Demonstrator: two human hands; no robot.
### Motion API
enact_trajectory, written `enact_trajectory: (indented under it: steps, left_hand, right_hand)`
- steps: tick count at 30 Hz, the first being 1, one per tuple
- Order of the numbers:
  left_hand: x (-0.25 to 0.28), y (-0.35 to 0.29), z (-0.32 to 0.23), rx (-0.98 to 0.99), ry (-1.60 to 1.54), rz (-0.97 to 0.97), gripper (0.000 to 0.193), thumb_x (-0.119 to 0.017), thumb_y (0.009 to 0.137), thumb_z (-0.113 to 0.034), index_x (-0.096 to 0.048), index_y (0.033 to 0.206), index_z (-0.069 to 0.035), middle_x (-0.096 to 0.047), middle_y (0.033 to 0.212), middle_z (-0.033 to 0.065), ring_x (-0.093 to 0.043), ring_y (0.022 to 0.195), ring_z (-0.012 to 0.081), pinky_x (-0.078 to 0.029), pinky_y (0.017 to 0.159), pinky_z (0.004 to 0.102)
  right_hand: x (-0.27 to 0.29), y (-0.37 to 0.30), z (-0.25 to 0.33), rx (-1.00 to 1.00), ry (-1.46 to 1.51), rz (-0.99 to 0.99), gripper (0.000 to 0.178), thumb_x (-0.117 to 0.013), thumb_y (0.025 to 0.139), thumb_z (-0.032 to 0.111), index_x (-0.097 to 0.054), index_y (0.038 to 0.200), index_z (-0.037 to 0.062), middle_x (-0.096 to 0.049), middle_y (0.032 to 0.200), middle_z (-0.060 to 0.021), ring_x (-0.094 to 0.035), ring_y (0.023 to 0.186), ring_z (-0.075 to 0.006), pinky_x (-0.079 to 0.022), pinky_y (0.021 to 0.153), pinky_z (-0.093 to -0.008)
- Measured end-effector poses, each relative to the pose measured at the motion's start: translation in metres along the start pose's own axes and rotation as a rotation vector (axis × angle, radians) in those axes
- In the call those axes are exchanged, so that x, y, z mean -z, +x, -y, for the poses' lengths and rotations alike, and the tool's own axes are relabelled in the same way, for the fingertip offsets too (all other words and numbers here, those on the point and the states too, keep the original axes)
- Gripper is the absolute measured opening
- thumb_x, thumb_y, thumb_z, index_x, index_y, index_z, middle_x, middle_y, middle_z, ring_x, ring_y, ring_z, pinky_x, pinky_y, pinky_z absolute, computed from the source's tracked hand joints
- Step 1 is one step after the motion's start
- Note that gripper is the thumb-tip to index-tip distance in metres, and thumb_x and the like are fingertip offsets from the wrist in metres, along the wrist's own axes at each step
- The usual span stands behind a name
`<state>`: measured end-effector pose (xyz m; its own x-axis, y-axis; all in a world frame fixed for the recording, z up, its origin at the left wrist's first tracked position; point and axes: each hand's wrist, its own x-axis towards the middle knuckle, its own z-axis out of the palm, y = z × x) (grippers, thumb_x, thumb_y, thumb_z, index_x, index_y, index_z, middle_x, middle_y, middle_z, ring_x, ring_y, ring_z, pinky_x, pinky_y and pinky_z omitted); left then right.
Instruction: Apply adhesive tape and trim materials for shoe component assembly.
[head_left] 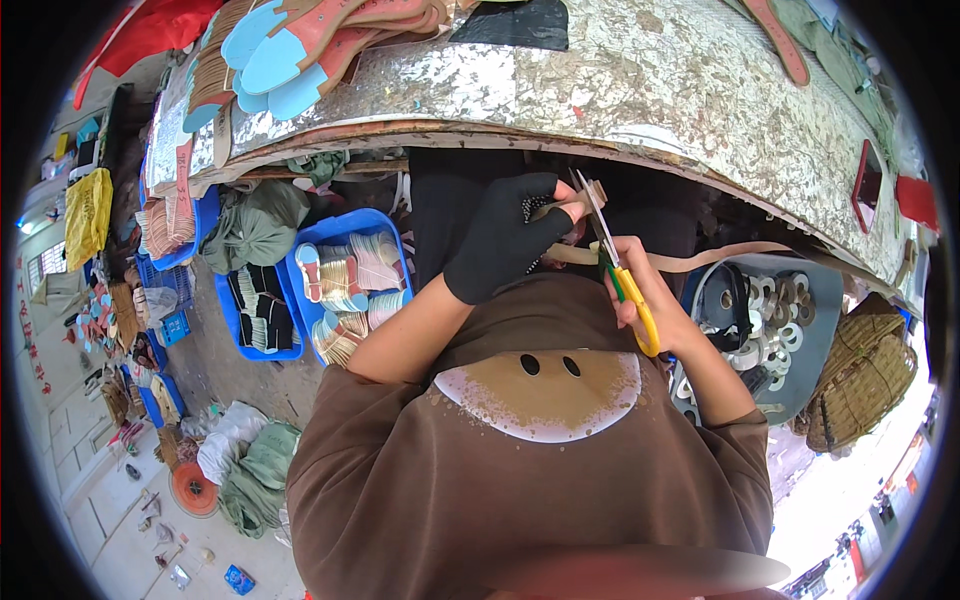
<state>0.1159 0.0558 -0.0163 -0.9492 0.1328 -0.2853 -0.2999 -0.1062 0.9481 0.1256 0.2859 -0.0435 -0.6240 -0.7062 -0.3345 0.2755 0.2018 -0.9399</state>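
My left hand, in a black fingerless glove, pinches a beige strip between thumb and fingers above my lap. From there the strip trails off to the right, past my right hand, over a grey bin. My right hand grips scissors with yellow and green handles, fingers in the loops. Their blades point up and away, beside my left fingertips, where the strip's end shows. Whether the blades touch the strip I cannot tell. Part of the strip is hidden behind the gloved hand and the scissors.
Ahead stands a worn workbench bearing stacked insole-shaped pieces with light-blue ends. Blue baskets of similar pieces sit on the floor at left. At right are the grey bin with white rolls and a woven basket.
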Motion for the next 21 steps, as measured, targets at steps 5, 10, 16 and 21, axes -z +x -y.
enact_trajectory:
  steps: [5, 10, 16, 21]
  left_hand:
    - [0.006, 0.001, -0.001, -0.061, 0.113, -0.020, 0.009, -0.066, 0.089, -0.010, -0.067, 0.092, -0.002, -0.060, 0.076, -0.0031, -0.051, 0.063, 0.0019, -0.039, 0.053, 0.0184]
    - [0.012, 0.001, -0.003, -0.043, 0.135, -0.031, 0.011, -0.064, 0.091, -0.010, -0.066, 0.088, 0.000, -0.063, 0.074, 0.0004, -0.054, 0.068, 0.0032, -0.043, 0.062, 0.0214]
    - [0.021, -0.013, -0.005, 0.034, -0.163, -0.006, 0.011, -0.059, 0.095, -0.014, -0.054, 0.101, -0.005, -0.060, 0.070, 0.0028, -0.058, 0.059, 0.0097, -0.047, 0.054, 0.0220]
    - [0.021, -0.022, 0.005, -0.222, -0.489, 0.085, 0.017, -0.052, 0.098, -0.012, -0.044, 0.110, -0.003, -0.067, 0.091, 0.0166, -0.067, 0.086, 0.0228, -0.053, 0.078, 0.0326]
  right_hand:
    - [-0.002, -0.001, -0.004, -0.061, 0.018, -0.021, 0.090, -0.065, 0.073, 0.073, -0.035, 0.125, 0.0049, -0.046, 0.077, -0.0009, -0.042, 0.059, -0.0075, -0.037, 0.051, -0.0219]
    - [0.006, -0.004, -0.006, -0.115, 0.036, -0.014, 0.095, -0.065, 0.070, 0.076, -0.037, 0.127, 0.0062, -0.046, 0.081, -0.0011, -0.047, 0.061, -0.0065, -0.041, 0.051, -0.0206]
    - [0.036, -0.003, 0.034, 0.053, -0.223, -0.244, 0.085, -0.087, 0.062, 0.015, -0.043, 0.134, 0.0094, -0.053, 0.109, -0.0059, -0.055, 0.100, -0.0186, -0.047, 0.088, -0.0320]
    - [0.122, 0.002, 0.038, 0.214, -0.754, -0.607, 0.068, -0.079, 0.074, 0.012, -0.049, 0.133, -0.0012, -0.059, 0.120, -0.0138, -0.058, 0.112, -0.0235, -0.048, 0.094, -0.0367]
